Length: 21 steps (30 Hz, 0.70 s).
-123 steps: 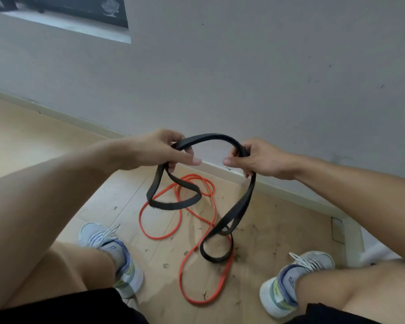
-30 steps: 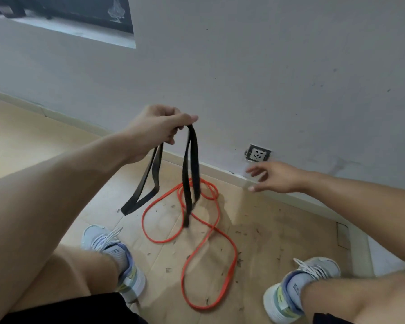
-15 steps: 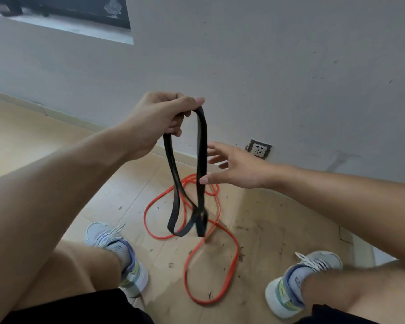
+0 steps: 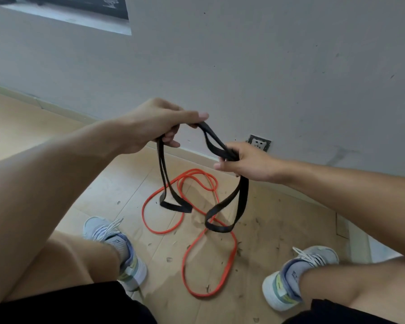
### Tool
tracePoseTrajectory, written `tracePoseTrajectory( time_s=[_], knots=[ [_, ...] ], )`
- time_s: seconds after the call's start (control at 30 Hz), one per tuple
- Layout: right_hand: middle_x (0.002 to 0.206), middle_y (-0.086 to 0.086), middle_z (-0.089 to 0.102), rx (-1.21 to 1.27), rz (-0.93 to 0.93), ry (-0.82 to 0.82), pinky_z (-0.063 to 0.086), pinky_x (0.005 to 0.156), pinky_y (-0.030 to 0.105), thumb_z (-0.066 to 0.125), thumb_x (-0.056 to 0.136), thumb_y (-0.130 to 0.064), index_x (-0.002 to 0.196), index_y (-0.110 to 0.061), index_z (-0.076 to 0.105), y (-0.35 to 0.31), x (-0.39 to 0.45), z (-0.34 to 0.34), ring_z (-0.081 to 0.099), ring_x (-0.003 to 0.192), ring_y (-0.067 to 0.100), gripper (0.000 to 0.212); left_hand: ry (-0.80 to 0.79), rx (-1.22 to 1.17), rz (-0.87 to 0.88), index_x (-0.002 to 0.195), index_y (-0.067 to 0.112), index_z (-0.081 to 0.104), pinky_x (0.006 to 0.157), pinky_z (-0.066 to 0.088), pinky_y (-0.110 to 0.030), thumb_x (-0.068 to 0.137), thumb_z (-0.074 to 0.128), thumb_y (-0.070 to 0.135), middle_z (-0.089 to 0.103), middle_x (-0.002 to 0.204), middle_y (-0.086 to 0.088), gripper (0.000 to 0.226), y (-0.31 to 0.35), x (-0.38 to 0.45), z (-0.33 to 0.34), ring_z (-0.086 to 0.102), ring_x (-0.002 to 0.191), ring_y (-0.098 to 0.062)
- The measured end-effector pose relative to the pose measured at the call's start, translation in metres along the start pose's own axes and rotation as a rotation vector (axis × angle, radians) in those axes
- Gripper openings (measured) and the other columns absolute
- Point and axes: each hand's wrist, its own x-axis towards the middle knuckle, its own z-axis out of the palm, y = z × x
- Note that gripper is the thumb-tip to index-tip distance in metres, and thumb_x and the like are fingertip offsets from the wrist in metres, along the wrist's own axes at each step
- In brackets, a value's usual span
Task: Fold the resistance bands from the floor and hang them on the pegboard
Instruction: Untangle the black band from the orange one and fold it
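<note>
- Black band [image 4: 213,142]: limp, light, flat rubber; held above the floor [image 4: 267,235], two loops dangling. Likely best gripped at the folds.
- Left hand [image 4: 154,125]: clasping one end.
- Right hand [image 4: 246,163]: pinching the other bunch.
- Orange band [image 4: 208,253]: lying on the floor below.

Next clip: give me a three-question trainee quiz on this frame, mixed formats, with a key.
1. True or false: the orange band is off the floor.
2. Which hand grips the black band? A) left hand only B) right hand only C) both
3. Fill in: the wall socket sits just above the ____ hand.

Key: 1 false; 2 C; 3 right.
</note>
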Motion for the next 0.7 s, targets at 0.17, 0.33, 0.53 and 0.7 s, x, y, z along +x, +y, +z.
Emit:
tracePoseTrajectory(
  time_s=[0.17,0.33,0.53,0.7],
  knots=[
    [0.066,-0.006,0.051,0.029,0.003,-0.071,0.043,0.067,0.035,0.079,0.089,-0.041,0.084,-0.017,0.065,0.003,0.001,-0.003,0.051,0.064,0.013,0.029,0.161,-0.091,0.102,0.082,0.011,0.067,0.095,0.059,-0.044,0.08,0.084,0.033,0.046,0.059,0.005,0.028,0.001,0.005,0.005,0.048,0.051,-0.006],
    [0.066,-0.007,0.063,-0.106,0.117,-0.134,0.055,0.075,0.036,0.086,0.083,-0.034,0.08,-0.02,0.07,0.022,0.001,-0.009,0.066,0.066,0.01,0.022,0.4,-0.516,0.137,0.08,0.014,0.058,0.093,0.06,-0.043,0.088,0.068,0.016,0.047,0.053,0.005,0.012,0.002,0.018,-0.006,0.046,0.049,-0.01],
    [0.073,0.01,0.07,-0.132,0.295,-0.204,0.057,0.077,0.033,0.086,0.084,-0.016,0.075,-0.012,0.069,0.053,-0.01,-0.03,0.071,0.071,0.022,0.02,0.583,-0.524,-0.076,0.078,0.016,0.056,0.078,0.061,-0.031,0.08,0.061,0.023,0.051,0.063,0.003,0.009,-0.03,0.032,-0.036,0.054,0.049,-0.008],
    [0.07,0.008,0.064,-0.065,0.398,-0.173,0.059,0.074,0.032,0.078,0.092,-0.028,0.079,-0.012,0.064,0.062,-0.019,-0.04,0.067,0.066,0.021,0.026,0.594,-0.465,-0.078,0.073,0.014,0.056,0.081,0.063,-0.035,0.076,0.073,0.007,0.065,0.092,-0.011,0.018,-0.048,0.044,-0.04,0.072,0.089,-0.022]
  ],
)
